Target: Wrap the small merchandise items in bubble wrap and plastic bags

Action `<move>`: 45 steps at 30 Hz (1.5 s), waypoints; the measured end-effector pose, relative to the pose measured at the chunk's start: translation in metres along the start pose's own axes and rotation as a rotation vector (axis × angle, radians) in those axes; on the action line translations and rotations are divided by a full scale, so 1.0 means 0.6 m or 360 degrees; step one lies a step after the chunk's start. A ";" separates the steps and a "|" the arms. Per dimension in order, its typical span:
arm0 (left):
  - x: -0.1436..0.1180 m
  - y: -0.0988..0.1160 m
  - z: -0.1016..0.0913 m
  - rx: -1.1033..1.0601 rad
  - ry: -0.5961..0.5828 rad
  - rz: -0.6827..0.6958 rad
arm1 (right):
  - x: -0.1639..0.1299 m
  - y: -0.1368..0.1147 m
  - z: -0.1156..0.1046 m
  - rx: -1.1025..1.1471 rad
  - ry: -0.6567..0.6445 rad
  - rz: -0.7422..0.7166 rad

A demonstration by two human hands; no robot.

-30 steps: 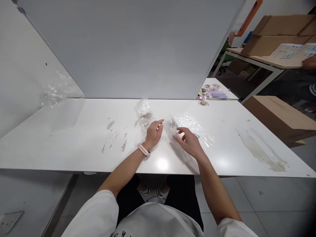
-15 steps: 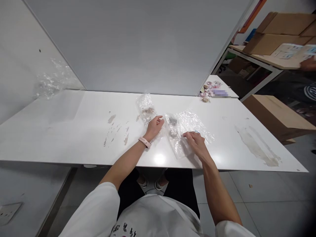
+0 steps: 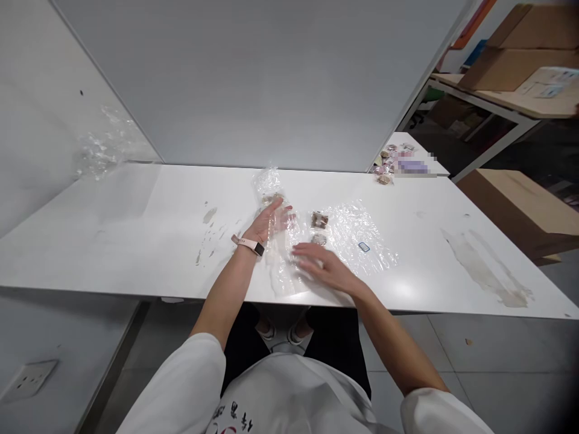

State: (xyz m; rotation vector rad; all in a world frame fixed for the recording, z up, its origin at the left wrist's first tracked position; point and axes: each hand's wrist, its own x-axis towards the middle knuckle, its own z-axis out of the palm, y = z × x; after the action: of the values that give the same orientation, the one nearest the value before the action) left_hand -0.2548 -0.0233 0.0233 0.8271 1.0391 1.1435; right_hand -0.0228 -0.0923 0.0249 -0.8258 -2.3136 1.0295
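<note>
Clear plastic bag (image 3: pixel 284 256) lay flat between both hands, long axis running away from the body. Pinned under the open right hand (image 3: pixel 322 269) at its near end; lifted at the far end by the left hand (image 3: pixel 266 222), fingers spread. Just right: two small packets (image 3: pixel 319 228) on a plastic sheet (image 3: pixel 362 238).

Pretty plain setup here: a long white counter (image 3: pixel 113 241) with scuffed, stained patches on its top, boxed in by pale grey partition panels (image 3: pixel 253 84) at the back and on the left side. The floor (image 3: pixel 497 374) is light grey tile, and there's a wall socket (image 3: pixel 28 380) low down on the left. Off to the right sits a wooden-topped table on a white frame (image 3: pixel 511 111) stacked with cardboard boxes (image 3: pixel 520 54), plus another big cardboard box (image 3: pixel 520 208) down on the floor beside the counter. Lighting is soft and even, with a bright glare spot on the counter's near edge.
</note>
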 end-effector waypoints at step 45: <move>-0.003 -0.009 0.020 0.0323 0.0060 -0.0013 | 0.252 0.245 -0.121 -0.0958 0.0602 0.0616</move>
State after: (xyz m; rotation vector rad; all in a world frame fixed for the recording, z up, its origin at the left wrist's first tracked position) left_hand -0.2418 -0.0262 0.0227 0.9629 1.2028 1.0616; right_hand -0.0355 0.1263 -0.0192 -1.5930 -2.1791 0.2423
